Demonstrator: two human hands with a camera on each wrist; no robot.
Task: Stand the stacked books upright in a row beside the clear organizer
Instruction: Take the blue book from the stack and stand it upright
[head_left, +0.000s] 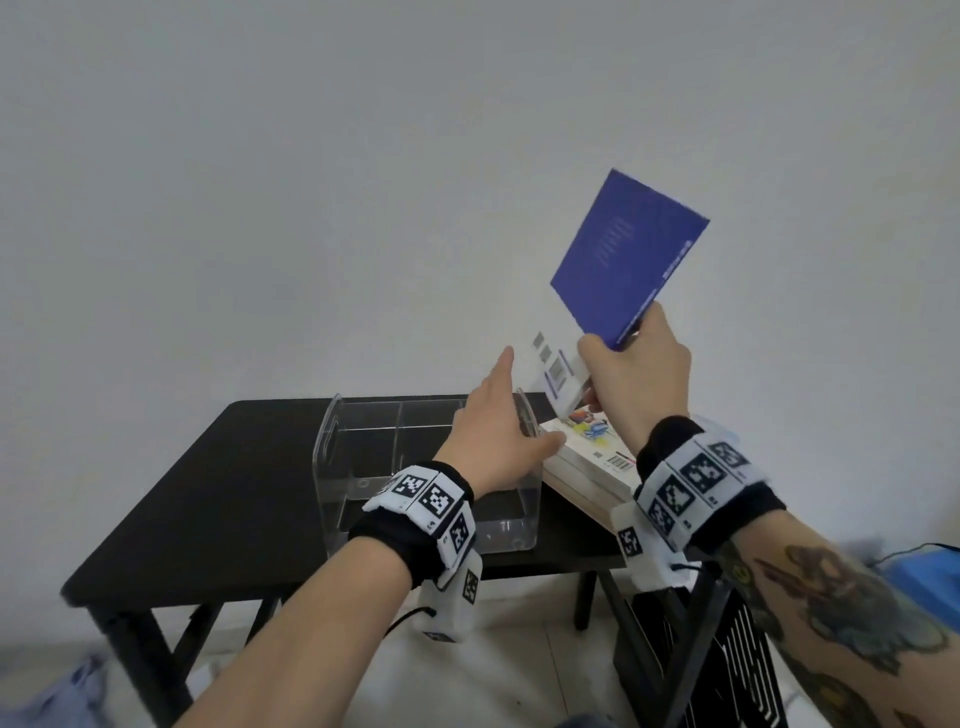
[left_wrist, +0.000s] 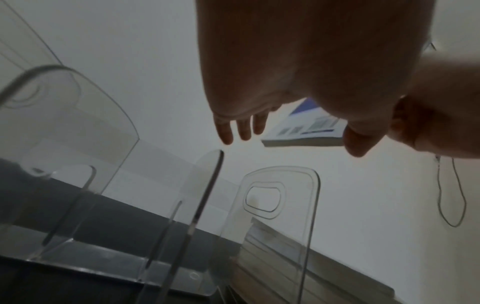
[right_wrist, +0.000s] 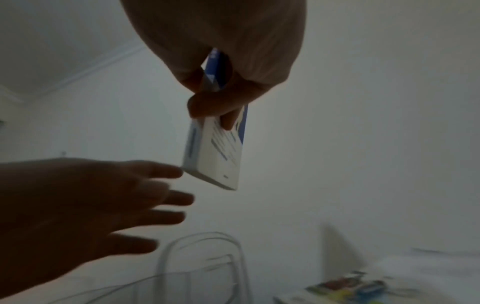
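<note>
**deskguy:** Books first: the blue book (head_left: 626, 257) is up in the air, tilted, above the stack of books (head_left: 587, 462) at the right end of the worktop (head_left: 218, 493). Right hand (head_left: 636, 371) pinches it at a lower corner, thumb on one cover, fingers curled round the other. A white book (head_left: 558, 371) sits just behind it; looks like the same hand has that one too, but I can't tell for sure from the head view.

**shelfie22:** And the left hand?

**deskguy:** Left hand (head_left: 498, 441) holds nothing, fingers spread and mostly straight, reaching over the right wall of the clear organizer (head_left: 415, 467) toward the raised books. The thumb is right by the top of the stack, though I can't tell if it touches.

**shelfie22:** Where's the organizer sitting?

**deskguy:** Middle of the worktop, with the stack lying flat just beside its right wall. Clear dividers inside. White wall behind everything.
</note>
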